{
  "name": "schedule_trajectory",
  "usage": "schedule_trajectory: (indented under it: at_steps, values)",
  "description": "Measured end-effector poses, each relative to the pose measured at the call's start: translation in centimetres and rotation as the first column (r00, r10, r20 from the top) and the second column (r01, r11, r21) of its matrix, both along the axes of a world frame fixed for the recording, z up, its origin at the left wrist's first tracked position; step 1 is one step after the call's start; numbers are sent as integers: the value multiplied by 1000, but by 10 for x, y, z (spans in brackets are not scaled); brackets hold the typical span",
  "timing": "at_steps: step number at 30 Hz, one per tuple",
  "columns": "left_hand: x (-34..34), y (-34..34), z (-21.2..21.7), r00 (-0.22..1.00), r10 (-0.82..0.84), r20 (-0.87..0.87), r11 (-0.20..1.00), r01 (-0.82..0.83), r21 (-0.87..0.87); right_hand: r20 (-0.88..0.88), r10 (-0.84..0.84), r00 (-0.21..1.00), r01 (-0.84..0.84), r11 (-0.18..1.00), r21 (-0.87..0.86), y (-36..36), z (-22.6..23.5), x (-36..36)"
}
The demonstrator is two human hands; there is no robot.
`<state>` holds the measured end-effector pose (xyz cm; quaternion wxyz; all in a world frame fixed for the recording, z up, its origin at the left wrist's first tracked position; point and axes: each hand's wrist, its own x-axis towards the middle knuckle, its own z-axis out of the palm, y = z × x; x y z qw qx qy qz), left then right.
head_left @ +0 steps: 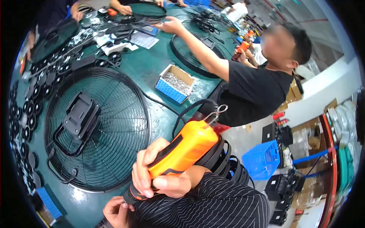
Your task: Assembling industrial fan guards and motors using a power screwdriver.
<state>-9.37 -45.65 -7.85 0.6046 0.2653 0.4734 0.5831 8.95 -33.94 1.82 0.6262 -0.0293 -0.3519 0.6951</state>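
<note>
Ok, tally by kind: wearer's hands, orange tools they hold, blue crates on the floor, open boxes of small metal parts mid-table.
Hands, left and right: 2
Orange tool: 1
Blue crate: 1
Open parts box: 1
Total: 5

Right hand [167,185]: one, near centre; closed in a firm grip, fingers curled round from the left, thumb laid along the near side. Right wrist [197,174]: bare, to the right of the hand. Right arm [224,193]: in a dark striped sleeve, near edge. Left hand [117,213]: one, near and left of the right, fingers bent, thumb raised beside them; fingertip contact unclear.
</note>
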Motion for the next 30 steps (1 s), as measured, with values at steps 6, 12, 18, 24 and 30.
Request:
schedule_trajectory:
  at_steps: [6,12,18,24,30]
  values:
    - [-16,1,-26,999,-44,8,988,42,147,3,-36,999,36,999,22,-3,-8,-6]
    - [-13,0,-17,993,-93,78,984,79,161,21,2,1000,-1,1000,-28,-6,-7,3]
    - [-16,7,-4,974,-183,136,972,159,172,67,28,997,-27,999,-17,-4,-6,3]
    - [-23,-3,-9,943,-215,254,977,210,45,92,-95,991,92,995,38,-9,-14,-12]
    - [-26,-10,-10,838,-185,514,977,214,3,106,-152,983,151,988,24,-5,-6,-29]
